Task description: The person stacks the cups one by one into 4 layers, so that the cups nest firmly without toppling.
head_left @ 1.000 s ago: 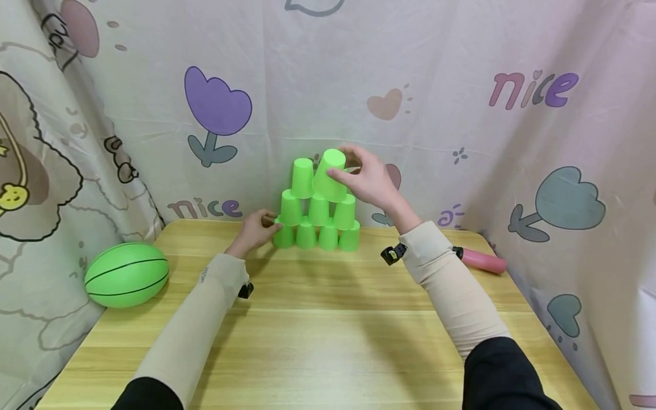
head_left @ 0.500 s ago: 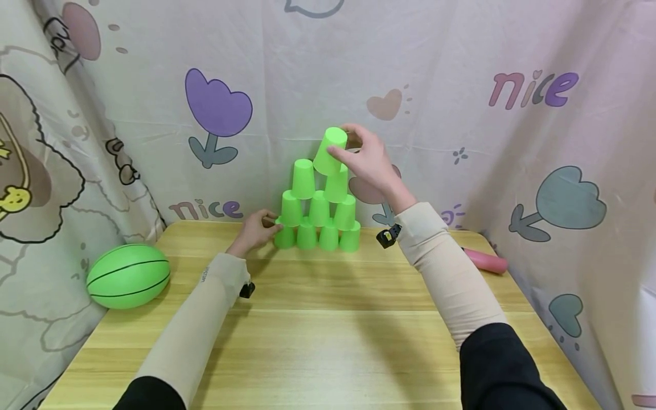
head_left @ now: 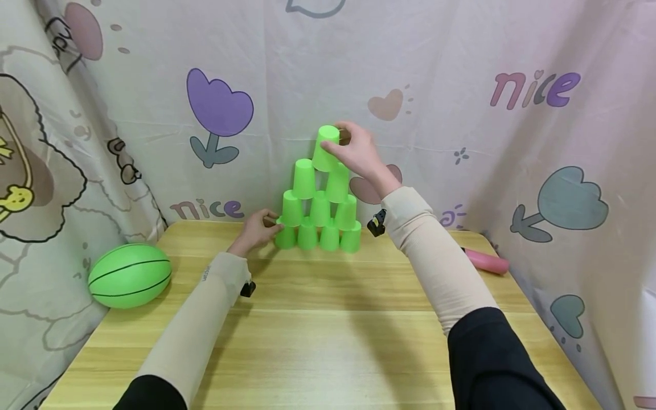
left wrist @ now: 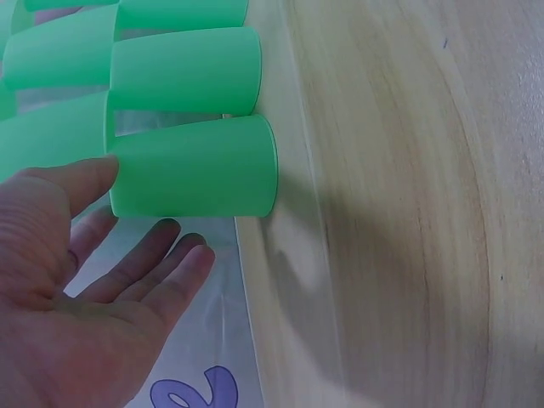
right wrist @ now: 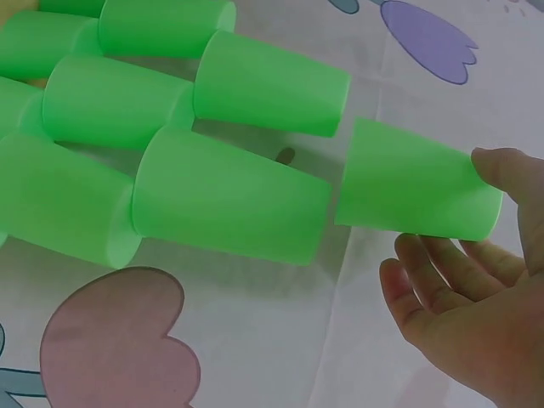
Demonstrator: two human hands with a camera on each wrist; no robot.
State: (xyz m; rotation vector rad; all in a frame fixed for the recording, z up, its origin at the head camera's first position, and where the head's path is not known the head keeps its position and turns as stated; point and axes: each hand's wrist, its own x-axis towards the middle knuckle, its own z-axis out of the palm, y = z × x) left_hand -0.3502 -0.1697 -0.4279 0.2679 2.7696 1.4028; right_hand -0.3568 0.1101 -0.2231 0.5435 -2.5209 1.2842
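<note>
A pyramid of upside-down green plastic cups stands at the back of the table: several in the bottom row, three above, then two. My right hand holds the top cup between thumb and fingers, above the two third-row cups. In the right wrist view this cup is close over them; a small gap shows there. My left hand is at the pyramid's lower left. Its thumb touches the bottom-left cup near its upper edge, while the other fingers extend loosely beside it.
A green ball with black lines lies at the table's left edge. A pink cylindrical object sits at the right edge, partly behind my right sleeve. A patterned cloth hangs close behind the pyramid.
My right hand has raised the cup from beside the third row to above it, then shifted it slightly left and straightened it. My left hand stays at the bottom-left cup.
</note>
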